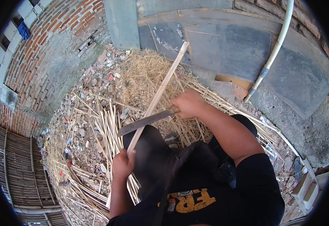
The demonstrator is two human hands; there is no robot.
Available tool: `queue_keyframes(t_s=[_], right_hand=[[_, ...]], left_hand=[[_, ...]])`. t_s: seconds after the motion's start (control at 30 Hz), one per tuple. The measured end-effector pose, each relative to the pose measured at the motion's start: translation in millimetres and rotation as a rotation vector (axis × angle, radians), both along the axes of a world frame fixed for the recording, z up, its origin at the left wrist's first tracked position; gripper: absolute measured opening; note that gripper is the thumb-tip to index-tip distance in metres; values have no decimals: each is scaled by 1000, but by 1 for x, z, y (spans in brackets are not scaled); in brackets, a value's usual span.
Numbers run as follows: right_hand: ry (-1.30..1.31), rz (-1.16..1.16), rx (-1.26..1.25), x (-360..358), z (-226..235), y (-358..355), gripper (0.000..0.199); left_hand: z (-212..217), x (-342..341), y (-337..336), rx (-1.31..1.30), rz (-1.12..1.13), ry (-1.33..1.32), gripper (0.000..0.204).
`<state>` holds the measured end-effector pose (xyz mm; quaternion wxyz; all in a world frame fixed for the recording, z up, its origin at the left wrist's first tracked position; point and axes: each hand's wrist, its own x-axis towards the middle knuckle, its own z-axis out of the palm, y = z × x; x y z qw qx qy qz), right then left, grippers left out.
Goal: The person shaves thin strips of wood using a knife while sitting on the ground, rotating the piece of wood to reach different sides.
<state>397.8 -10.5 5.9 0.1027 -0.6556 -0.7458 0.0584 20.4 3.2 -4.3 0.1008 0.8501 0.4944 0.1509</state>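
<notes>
My left hand (123,164) is closed round the lower end of a long, pale bamboo strip (159,91), which slants up and away to the right. In my right hand (189,103) is the handle of a machete (146,121), its dark blade pointing left. The blade lies across the strip a little above my left hand; whether it bites into the strip I cannot tell. Both are over my dark-clad knee. Beneath and to the left lies a bundle of split bamboo strips (106,132).
Curly shavings (142,75) are heaped ahead on rubble-strewn ground. Grey panels (224,43) lean behind them, beside a pale pipe (275,52). A brick wall (59,28) stands at the left, with a bamboo slat panel (19,165) below it. More strips (213,98) lie at the right.
</notes>
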Motion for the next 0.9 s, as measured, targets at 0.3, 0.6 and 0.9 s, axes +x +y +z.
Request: queue_keyframes(t_s=[0.3,0.6,0.9], right_hand=[[388,-464,-65,33,-12,6,25],[39,-45,-23,1,-1,-5,17],[358,-480,-68,48,-28,12,30]], left_hand=[[4,-3,2,-64,28,18,49],[1,5,-1,-34,18,18,46],[3,1,3,-4,15,32,46]])
